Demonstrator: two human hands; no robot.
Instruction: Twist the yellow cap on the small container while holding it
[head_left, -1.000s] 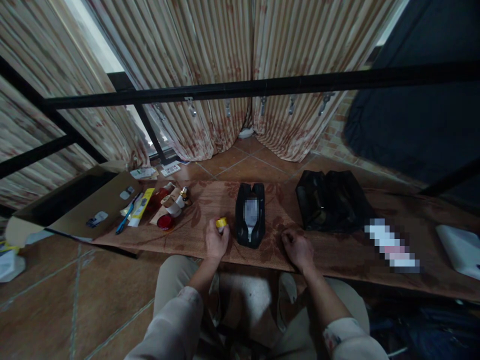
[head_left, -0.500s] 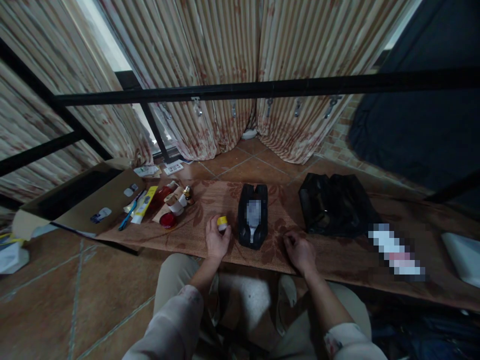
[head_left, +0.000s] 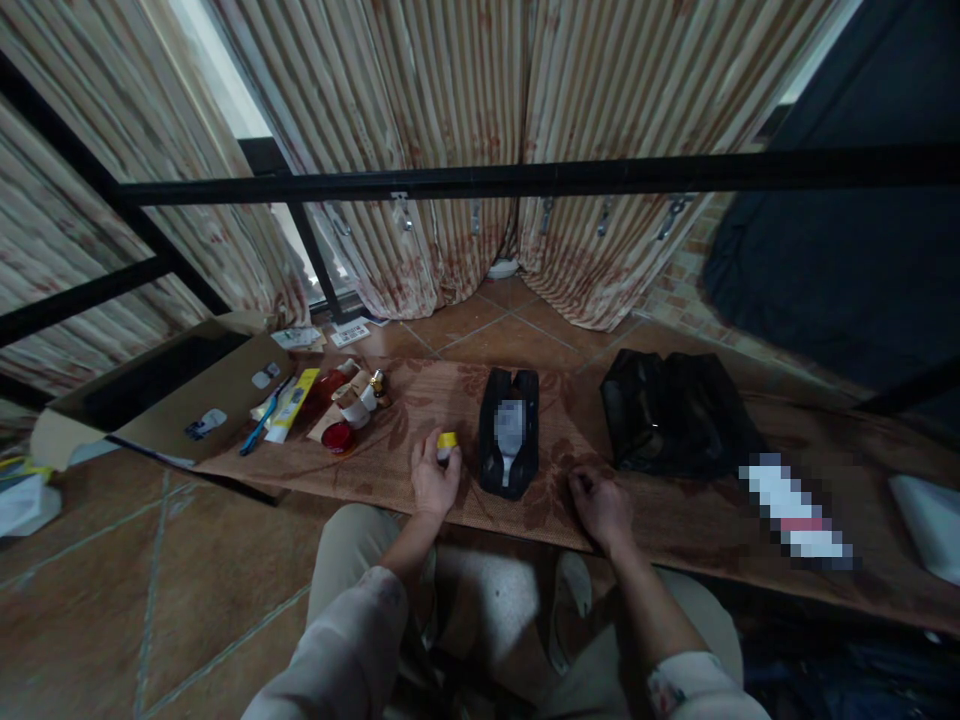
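My left hand [head_left: 436, 476] is closed round a small white container with a yellow cap [head_left: 447, 441], resting low at the table's near edge. Just right of it lies a small black pouch [head_left: 489, 440], its top parted, with a pale tube-like item [head_left: 510, 425] inside, partly blurred out. On the pouch's other side, my right hand [head_left: 602, 505] rests on the cloth with curled fingers. Whether those fingers hold anything is hidden. A larger black bag [head_left: 675, 415] stands beyond the right hand, apart from it.
A cardboard box [head_left: 225, 400] stands at the left end of the cloth-covered table [head_left: 420, 375]. Near it lie a blue toothbrush [head_left: 259, 428], a yellow-and-white packet [head_left: 294, 405], a red round jar [head_left: 338, 437] and small bottles [head_left: 379, 388]. A white object [head_left: 926, 520] lies far right.
The view has shifted very slightly. Both hands stay in place, and the yellow-capped container is still in my left hand.
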